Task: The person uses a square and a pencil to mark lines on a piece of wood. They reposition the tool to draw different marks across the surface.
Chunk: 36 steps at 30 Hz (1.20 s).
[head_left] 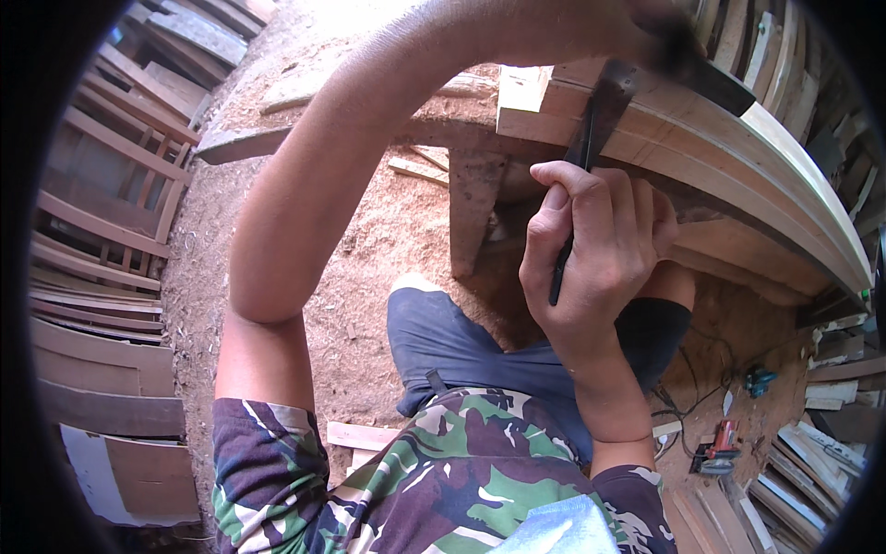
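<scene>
My right hand (595,245) is closed round a slim black pencil-like stick (557,275), whose far end passes beyond my thumb. That end lies along a dark flat metal blade (611,100) with a small hole, set across pale wooden boards (683,138). My left arm arches over from the left. At the top right my left hand (651,32) is dark and blurred, its fingers seemingly round a black flat bar (724,90) on the boards. Whether bar and blade are one tool, I cannot tell.
The boards rest on a wooden bench (472,208) over my legs. Wooden frames and panels (111,231) are stacked at the left. Sawdust covers the floor (369,263). A red power tool (720,448), a blue one (760,380), cords and wood offcuts (812,471) lie at the lower right.
</scene>
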### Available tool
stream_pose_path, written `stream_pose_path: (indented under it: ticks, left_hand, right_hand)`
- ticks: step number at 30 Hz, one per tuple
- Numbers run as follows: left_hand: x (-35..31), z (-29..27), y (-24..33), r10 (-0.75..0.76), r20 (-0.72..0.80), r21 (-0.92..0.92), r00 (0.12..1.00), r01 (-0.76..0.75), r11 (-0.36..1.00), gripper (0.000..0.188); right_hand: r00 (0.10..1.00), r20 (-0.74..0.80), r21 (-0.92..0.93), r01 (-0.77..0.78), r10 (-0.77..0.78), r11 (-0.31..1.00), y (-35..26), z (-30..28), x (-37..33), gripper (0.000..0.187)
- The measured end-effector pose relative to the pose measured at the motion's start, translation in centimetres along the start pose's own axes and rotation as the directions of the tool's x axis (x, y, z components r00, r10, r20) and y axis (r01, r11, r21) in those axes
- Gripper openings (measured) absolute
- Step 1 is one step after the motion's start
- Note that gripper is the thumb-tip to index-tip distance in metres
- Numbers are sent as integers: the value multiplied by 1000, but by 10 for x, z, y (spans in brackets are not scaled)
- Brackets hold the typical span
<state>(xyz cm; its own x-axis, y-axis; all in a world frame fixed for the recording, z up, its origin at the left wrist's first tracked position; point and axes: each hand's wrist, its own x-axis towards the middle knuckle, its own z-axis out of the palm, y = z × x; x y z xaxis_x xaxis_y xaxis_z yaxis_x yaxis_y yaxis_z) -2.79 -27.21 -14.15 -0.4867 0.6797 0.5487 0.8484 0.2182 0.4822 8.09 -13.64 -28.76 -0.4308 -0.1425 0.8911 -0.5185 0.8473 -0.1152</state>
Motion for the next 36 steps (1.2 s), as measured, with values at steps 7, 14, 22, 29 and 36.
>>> stream_pose_path:
  ticks: [7, 14, 22, 29, 36]
  left_hand:
    - [7, 0, -1, -118, 45, -37, 992, 120, 992, 33]
    - [-1, 15, -21, 92, -151, 127, 984, -73, 989, 30]
    - [-82, 123, 38, 77, -288, -67, 955, -100, 993, 31]
    - [-50, 193, 45, -27, -139, -343, 990, -23, 939, 41]
    - [20, 125, 49, 169, 134, -350, 976, -113, 930, 42]
  right_hand:
    - [996, 72, 55, -47, 43, 997, -5, -5, -7, 13]
    - [999, -42, 32, -4, 5, 999, 21, -35, -29, 27]
    - [980, 90, 110, -188, 179, 976, 56, -49, -118, 86]
    - [948, 146, 200, -308, 283, 930, 113, -69, -166, 39]
    - [945, 127, 173, -320, 301, 932, 116, -127, -71, 36]
